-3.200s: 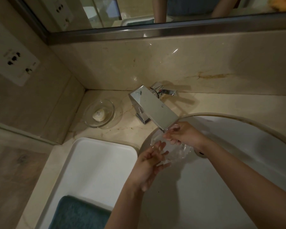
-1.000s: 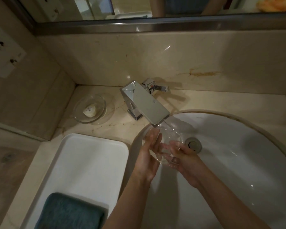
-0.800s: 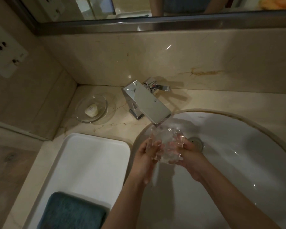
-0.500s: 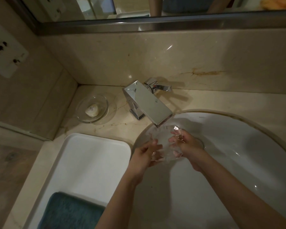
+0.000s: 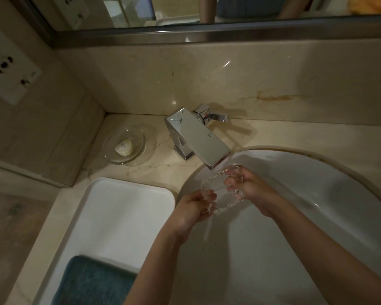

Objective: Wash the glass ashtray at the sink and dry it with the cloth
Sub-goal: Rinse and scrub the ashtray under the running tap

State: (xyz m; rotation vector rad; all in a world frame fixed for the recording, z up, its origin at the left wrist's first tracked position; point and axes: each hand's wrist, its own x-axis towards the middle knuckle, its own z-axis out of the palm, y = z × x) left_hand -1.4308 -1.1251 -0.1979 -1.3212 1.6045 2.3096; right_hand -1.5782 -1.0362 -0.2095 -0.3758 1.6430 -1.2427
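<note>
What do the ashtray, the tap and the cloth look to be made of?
Ashtray: clear glass, fingers visible through it. Tap: apparently polished chromed metal, mirror-like reflections. Cloth: soft teal terry-like fabric, fuzzy matte surface.

**Materials and finishes**

Ashtray point(image 5: 218, 190): clear glass, wet, glinting. Tap point(image 5: 198, 137): polished chrome, mirror-bright. Sink point(image 5: 317, 194): white, glossy, smooth. Worktop point(image 5: 273, 135): beige veined stone, polished. Tray point(image 5: 123, 208) at the worktop's left edge: white, smooth, satin sheen. Cloth point(image 5: 92, 282): teal, matt, nubby pile. Dish point(image 5: 124, 145) in the back-left corner: clear glass.
</note>
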